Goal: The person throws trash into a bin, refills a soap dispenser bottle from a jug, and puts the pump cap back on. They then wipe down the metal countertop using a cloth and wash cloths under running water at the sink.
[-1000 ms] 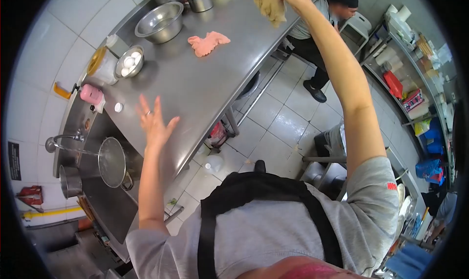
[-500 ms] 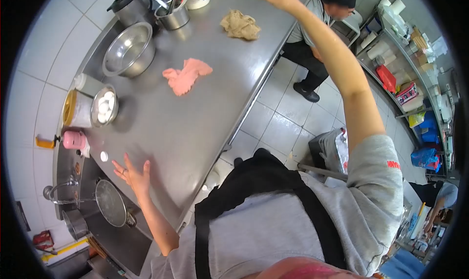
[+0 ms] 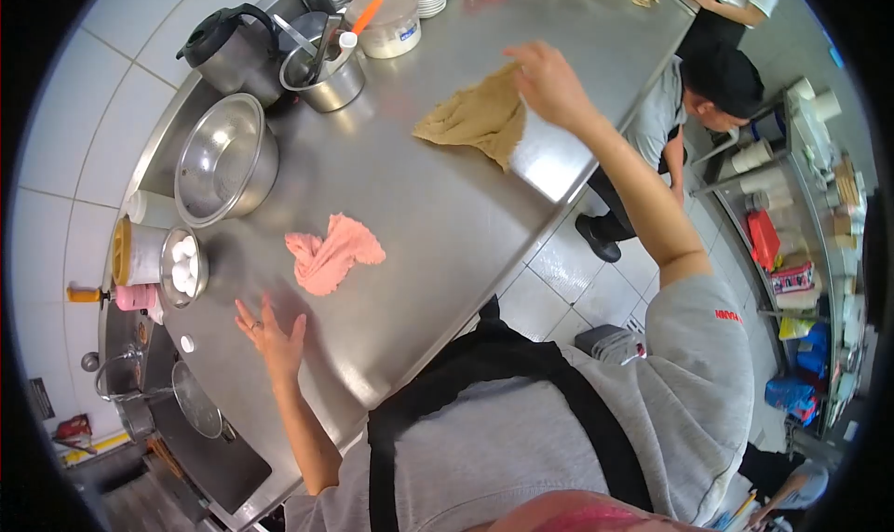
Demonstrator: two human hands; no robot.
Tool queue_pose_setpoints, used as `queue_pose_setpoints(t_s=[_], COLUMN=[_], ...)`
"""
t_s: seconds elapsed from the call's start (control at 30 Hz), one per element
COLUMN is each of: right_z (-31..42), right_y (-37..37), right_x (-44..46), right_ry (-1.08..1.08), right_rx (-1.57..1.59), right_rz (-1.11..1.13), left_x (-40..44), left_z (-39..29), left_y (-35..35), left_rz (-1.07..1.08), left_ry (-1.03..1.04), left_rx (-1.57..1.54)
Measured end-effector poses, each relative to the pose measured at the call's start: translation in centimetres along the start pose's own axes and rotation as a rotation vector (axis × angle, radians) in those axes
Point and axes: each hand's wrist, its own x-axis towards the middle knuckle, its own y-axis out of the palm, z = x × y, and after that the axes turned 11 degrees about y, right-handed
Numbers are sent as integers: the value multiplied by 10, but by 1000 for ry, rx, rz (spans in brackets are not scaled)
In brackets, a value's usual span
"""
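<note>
My right hand pinches the upper corner of a tan cloth. The cloth hangs partly spread from my fingers, its lower part at the steel table. My left hand holds nothing, fingers spread, over the near left part of the table. A crumpled pink cloth lies between my hands, touched by neither. Left of it, a small metal bowl contains several white eggs, and a white cap lies close to my left hand.
Along the wall stand a large metal bowl, a thermal jug, a pot of utensils and a lidded tub. The sink is at the lower left. Across the table edge sits a person in a black cap.
My right hand has come down and taken hold of the tan cloth, which was lying crumpled and is now partly spread. The view has shifted toward the table's far end.
</note>
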Motion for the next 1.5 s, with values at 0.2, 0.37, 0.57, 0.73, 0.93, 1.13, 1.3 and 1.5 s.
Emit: queue_pose_setpoints(t_s=[0.2, 0.37, 0.57, 0.73, 0.93, 1.13, 1.3, 1.5], right_z=[-26, -144, -114, -7, -13, 105, 161, 251], right_y=[115, 113, 172, 196, 190, 182, 231, 243], right_x=[-13, 135, 200, 83, 110, 21, 15, 67], right_ry=[-136, 504, 82, -456, -16, -489, -277, -627], right_rx=[-470, -449, -134, -294, -214, 83, 33, -210], right_rz=[135, 0, 164, -97, 143, -48, 236, -102], left_x=[25, 15, 30, 98, 169, 197, 186, 151], left_z=[-27, -28, -3, 3, 53, 64, 83, 79], left_y=[7, -9, -34, -41, -9, 7, -37, -115], left_rz=[34, 51, 15, -224, -518, -770, -920, -930], left_ry=[-55, -168, -273, -676, -772, -805, -784, -607], left_rx=[6, 81, -247, -1307, -1703, -1696, -1775, -1658])
